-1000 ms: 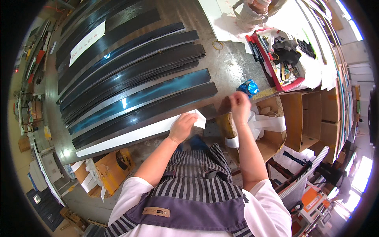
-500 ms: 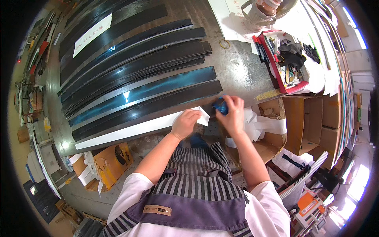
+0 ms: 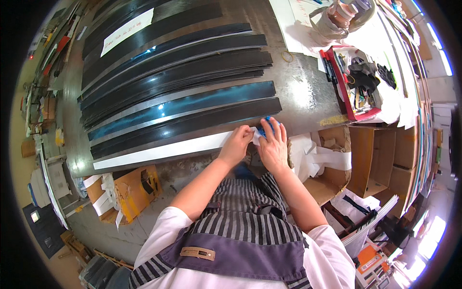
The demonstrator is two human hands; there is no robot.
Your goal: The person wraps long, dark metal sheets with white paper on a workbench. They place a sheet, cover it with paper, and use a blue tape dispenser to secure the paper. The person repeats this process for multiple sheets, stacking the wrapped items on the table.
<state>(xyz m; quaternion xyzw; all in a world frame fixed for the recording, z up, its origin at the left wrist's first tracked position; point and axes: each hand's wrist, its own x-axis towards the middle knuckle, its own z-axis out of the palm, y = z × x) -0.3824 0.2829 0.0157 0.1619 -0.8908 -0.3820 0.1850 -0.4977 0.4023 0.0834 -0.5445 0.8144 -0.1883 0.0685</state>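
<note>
The white strip (image 3: 163, 150) lies along the near edge of the steel table (image 3: 303, 91), long and narrow, its right end just in front of the person's torso. All places below are given relative to this strip.

At the strip's right end, the left hand (image 3: 235, 145) rests palm down with the fingers curled over the end of the strip, pinching or pressing it; the exact grip is hidden by the knuckles. Directly right of it and touching it, the right hand (image 3: 273, 144) lies flat with the fingers spread, pressing a small blue tool (image 3: 266, 126) onto the table at the strip's end. Only part of the blue tool shows between the fingers; its shape cannot be told.

Just beyond the strip, parallel to it, lies a row of long black strips (image 3: 178, 86), glossy, several side by side and partly overlapping. On the farthest of them sits a white paper label (image 3: 126, 32).

Beyond the strip's right end, well apart, a red tray (image 3: 340, 82) stands on white paper, filled with pens and dark small parts.

Right of the strip's end, below table level, an open cardboard box (image 3: 332, 159) holds crumpled white backing paper (image 3: 313, 156). Under the strip's left part, a smaller yellow-brown cardboard box (image 3: 130, 190) stands on the floor.
</note>
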